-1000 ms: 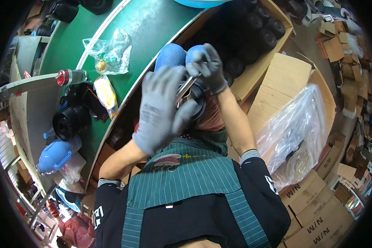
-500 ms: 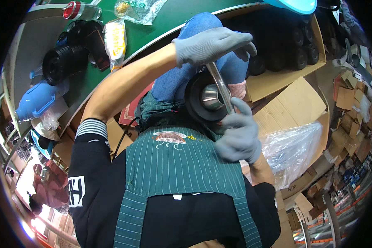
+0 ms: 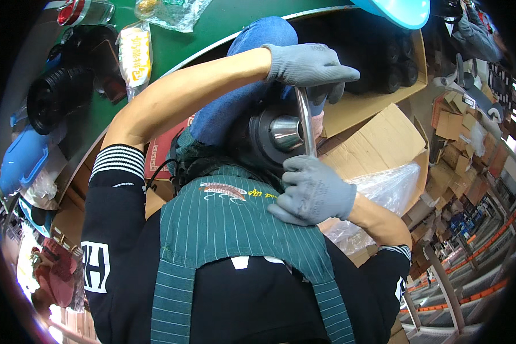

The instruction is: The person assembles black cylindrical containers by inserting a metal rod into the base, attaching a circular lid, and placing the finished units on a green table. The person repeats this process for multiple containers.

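A shiny metal bar (image 3: 307,123) stretches between my two grey-gloved hands. My left hand (image 3: 311,64) is bent over its far end, one finger pointing right and the others curled underneath. Around the near end, the fingers of my right hand (image 3: 315,192) are closed. Just left of the bar, a silver metal cup-shaped piece (image 3: 285,133) sits in the middle of a black round part (image 3: 255,135) at my lap. How the bar joins these pieces is hidden from this angle.
A cardboard box (image 3: 421,63) with black round parts stands at the far right, next to a light blue basin (image 3: 407,11). Cardboard flaps (image 3: 375,143) and clear plastic film (image 3: 387,189) lie to the right. The green table (image 3: 172,49) holds a packaged item (image 3: 135,57) and black discs (image 3: 54,100).
The whole view has shifted. My right hand has gone from blurred, with looser fingers, to closed around the bar's near end. The bar now lies more nearly straight away from me.
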Motion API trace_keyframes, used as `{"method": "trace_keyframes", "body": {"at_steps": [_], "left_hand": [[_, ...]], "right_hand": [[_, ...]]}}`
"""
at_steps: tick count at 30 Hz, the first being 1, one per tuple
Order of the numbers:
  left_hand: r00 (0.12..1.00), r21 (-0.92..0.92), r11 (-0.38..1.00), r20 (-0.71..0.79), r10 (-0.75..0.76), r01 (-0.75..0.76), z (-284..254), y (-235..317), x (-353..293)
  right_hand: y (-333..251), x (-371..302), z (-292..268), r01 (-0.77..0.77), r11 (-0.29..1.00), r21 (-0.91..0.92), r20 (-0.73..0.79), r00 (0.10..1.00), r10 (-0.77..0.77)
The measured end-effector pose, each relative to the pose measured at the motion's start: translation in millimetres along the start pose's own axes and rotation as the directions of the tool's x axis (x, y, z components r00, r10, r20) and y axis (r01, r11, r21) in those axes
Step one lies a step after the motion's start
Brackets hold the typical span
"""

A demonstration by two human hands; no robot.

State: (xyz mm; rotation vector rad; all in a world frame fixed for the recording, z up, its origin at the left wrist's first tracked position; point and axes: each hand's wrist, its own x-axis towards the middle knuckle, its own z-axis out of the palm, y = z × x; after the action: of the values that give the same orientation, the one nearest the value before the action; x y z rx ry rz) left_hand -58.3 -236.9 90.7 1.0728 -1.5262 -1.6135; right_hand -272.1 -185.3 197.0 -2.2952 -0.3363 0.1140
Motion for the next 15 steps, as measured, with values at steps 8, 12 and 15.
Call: {"method": "trace_keyframes", "body": {"at_steps": [8,12,15], "left_hand": [[0.922,-0.22,0.975,0.374,0.105,-0.022,56,8,54],[0.916,-0.042,0.993,0.385,0.116,-0.108,49,11,52],[0.961,0.253,0.96,0.272,0.05,-0.121,28,8,55]], "right_hand": [[3,110,3,0.084,0.996,-0.017,0.364,0.929,-0.072],[0,94,11,0.113,0.983,0.148,0.055,0.991,-0.122],[-2,69,-4,0.146,0.977,0.156,-0.112,0.985,-0.129]]}}
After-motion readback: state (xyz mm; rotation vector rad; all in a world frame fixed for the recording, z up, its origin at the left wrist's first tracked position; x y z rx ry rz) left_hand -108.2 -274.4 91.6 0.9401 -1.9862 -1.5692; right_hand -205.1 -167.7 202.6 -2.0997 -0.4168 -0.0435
